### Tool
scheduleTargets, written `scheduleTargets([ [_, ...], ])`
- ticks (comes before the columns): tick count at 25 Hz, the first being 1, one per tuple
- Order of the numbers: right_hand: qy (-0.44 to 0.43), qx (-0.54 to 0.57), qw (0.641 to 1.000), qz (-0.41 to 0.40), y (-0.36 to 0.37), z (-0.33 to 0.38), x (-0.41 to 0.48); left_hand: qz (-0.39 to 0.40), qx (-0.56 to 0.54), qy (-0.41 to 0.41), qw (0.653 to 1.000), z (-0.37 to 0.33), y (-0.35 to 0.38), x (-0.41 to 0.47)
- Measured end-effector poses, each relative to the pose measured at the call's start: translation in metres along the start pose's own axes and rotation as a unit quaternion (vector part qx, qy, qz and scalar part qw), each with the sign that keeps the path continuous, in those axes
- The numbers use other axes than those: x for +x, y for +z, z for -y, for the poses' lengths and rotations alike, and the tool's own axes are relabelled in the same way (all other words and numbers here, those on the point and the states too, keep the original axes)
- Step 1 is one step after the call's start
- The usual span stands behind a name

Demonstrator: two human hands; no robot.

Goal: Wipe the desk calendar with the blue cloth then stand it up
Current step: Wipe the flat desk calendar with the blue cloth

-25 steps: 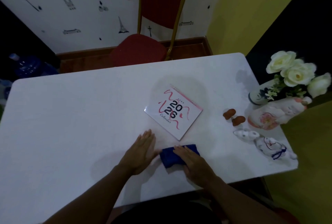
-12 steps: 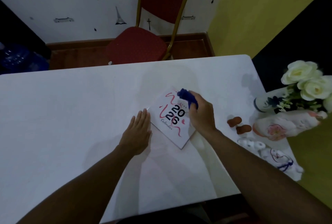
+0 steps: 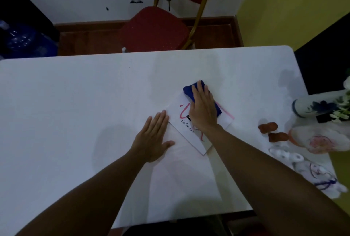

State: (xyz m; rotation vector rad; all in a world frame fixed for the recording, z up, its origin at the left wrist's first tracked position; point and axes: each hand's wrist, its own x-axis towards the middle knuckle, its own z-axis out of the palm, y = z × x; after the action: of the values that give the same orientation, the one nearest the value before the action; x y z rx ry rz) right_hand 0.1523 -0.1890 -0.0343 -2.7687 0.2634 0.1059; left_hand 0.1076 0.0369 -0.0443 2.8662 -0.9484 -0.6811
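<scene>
Since half a second ago the right hand [image 3: 203, 109] has flattened: fingers then bunched around the blue cloth [image 3: 191, 89] at the calendar's far corner, now spread palm-down, pressing the cloth onto the desk calendar [image 3: 177, 112]. Cloth shows beyond the fingertips on the far side and along the hand's right edge. Left hand [image 3: 151, 139] has stayed put, open and flat on the table [image 3: 75, 103], holding nothing, fingertips just beside the calendar's left corner; contact with the edge not resolvable. Calendar lies flat, face up, turned diamond-wise, near the table's middle; "Calendar" lettering partly readable at the right wrist. Further right: two small brown pieces [image 3: 272, 131], white ceramic figurines [image 3: 295, 162] and a blue-and-white vase [image 3: 306, 107], well apart from the calendar. Red chair [image 3: 155, 29] beyond the far edge. Judged step: wiping, early, cloth at the far part of the cover. Next move calls for drawing the cloth toward the near corner under even pressure, left hand bracing so the calendar does not slide. Standing it up not yet begun.
</scene>
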Motion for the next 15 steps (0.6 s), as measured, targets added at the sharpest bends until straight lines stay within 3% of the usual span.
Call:
scheduleTargets([
  [4,-0.024,-0.024,0.999,0.032,0.009,0.001,0.003,-0.001,0.0,0.0,1.0,0.001,0.003,0.003],
  [10,-0.148,0.036,0.985,0.083,0.015,-0.004,-0.011,-0.004,-0.006,-0.005,1.0,-0.001,0.005,0.002],
  [15,-0.204,0.095,0.971,0.079,0.013,-0.02,-0.05,-0.003,0.001,-0.005,1.0,0.0,0.008,0.005],
])
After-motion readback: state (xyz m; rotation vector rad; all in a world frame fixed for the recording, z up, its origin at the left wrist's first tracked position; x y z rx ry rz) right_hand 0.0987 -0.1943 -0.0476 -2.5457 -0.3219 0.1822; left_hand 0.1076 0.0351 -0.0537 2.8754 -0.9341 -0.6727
